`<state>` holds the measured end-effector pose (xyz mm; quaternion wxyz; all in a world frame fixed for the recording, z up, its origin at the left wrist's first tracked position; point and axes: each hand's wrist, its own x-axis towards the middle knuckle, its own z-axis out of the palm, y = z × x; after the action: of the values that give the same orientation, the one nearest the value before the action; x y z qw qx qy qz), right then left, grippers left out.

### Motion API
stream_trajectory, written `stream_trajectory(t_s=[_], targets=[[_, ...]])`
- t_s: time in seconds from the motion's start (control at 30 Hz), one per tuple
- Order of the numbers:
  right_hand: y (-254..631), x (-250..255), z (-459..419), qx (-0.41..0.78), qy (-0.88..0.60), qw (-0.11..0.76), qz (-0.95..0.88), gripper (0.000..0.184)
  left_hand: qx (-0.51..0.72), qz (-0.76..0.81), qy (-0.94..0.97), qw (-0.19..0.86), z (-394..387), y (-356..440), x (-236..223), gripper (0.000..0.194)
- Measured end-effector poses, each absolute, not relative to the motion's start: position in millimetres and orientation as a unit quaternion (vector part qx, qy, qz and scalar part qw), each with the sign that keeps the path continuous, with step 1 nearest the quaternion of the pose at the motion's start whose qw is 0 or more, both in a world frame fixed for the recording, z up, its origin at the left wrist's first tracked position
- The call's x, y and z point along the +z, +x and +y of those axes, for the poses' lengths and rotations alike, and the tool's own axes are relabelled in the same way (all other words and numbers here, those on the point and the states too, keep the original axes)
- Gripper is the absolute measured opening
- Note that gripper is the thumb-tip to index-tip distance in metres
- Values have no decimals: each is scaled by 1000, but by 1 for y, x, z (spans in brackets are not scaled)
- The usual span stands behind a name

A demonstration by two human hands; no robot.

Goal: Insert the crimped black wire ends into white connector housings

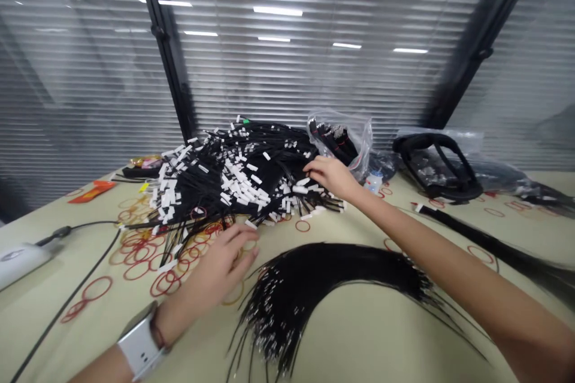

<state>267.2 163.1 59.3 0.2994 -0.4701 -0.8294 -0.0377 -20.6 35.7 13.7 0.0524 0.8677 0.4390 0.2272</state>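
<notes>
The left hand (pixel 227 269) hovers half-open at the heap's near edge, showing no hold on anything, while the right hand (pixel 332 176) spreads over the wire heap (pixel 233 182) at its right side, any pinch hidden. A combed bundle (pixel 323 284) lies apart near the tabletop's (pixel 36 335) front edge, clear of the tangle.

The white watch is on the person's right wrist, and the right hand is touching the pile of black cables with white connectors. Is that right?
Not quite: the head view shows the white watch on the left wrist, not the right. The right hand is touching the pile of black cables with white connectors, as you said.
</notes>
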Motion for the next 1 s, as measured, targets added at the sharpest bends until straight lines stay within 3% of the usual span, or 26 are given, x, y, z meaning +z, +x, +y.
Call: stream_trajectory(t_s=[0.23,0.4,0.6,0.8,1.0], targets=[[312,114,180,-8,-506,563,-654,28,123,379,906,145,5,-12,7,54],[324,136,179,4,-465,674,-574,22,150,386,894,174,11,-15,-4,54],[307,122,191,-2,-398,746,-534,20,137,404,882,202,8,-10,4,51],[275,94,213,85,-355,770,-524,30,109,397,891,190,8,-6,6,47],[311,179,164,16,-268,817,-511,41,103,385,897,189,11,-8,3,45]])
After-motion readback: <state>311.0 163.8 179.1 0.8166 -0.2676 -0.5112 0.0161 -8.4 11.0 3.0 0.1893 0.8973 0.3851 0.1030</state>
